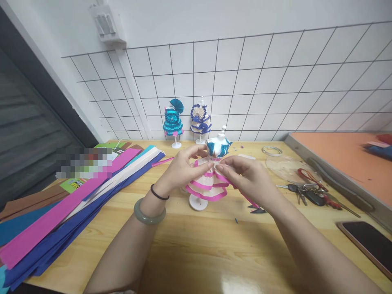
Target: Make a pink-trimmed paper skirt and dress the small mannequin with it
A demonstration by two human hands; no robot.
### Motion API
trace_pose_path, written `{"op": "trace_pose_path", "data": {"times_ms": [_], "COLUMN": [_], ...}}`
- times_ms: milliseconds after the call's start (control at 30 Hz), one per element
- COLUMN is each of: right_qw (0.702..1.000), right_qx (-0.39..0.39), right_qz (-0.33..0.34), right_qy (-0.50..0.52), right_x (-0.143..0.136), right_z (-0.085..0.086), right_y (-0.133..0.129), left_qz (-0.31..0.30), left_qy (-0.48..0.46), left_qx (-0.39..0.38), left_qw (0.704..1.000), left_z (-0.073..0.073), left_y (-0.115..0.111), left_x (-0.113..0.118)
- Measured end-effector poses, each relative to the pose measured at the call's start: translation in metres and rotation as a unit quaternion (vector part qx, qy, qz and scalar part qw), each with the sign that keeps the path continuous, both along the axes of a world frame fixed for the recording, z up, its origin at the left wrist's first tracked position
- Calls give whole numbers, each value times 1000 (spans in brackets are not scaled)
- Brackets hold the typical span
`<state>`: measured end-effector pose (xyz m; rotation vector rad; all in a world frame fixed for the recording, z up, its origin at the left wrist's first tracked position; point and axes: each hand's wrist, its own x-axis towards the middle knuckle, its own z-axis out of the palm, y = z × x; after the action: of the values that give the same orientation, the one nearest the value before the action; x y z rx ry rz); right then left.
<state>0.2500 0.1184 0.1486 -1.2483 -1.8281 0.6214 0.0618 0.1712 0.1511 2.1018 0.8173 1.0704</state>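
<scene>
A small white dress-form mannequin [221, 139] stands tilted on a round white base [198, 203]. Blue paper pieces [218, 149] cover its bust. Below hangs a tiered white crepe-paper skirt [211, 192] with pink edging. At the waist, my left hand [190, 166] presses the skirt with its thumb, the other fingers reaching behind the form. My right hand [249, 175] pinches the skirt top from the other side, thumb and index finger close to the left thumb. Partly behind my right wrist lie dark-bladed scissors [257, 210] beside a pink strip.
Crepe-paper strips [76, 208] in several colours lie left. Two dressed mannequins, one turquoise [173, 122] and one white and blue [200, 122], stand near the wall grid. On the right are a wire coil [272, 151], keys [314, 196], a phone [367, 243] and an orange-topped board [339, 159].
</scene>
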Motion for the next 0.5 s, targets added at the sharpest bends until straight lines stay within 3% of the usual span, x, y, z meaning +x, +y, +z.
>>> {"op": "trace_pose_path", "data": {"times_ms": [500], "right_qw": [999], "right_qx": [-12], "right_qz": [-34], "right_qy": [2], "right_x": [1], "right_z": [-2], "right_y": [2], "left_qz": [-20], "left_qy": [-6], "left_qx": [7], "left_qw": [1000], "left_z": [1], "left_y": [-1], "left_x": [2]}}
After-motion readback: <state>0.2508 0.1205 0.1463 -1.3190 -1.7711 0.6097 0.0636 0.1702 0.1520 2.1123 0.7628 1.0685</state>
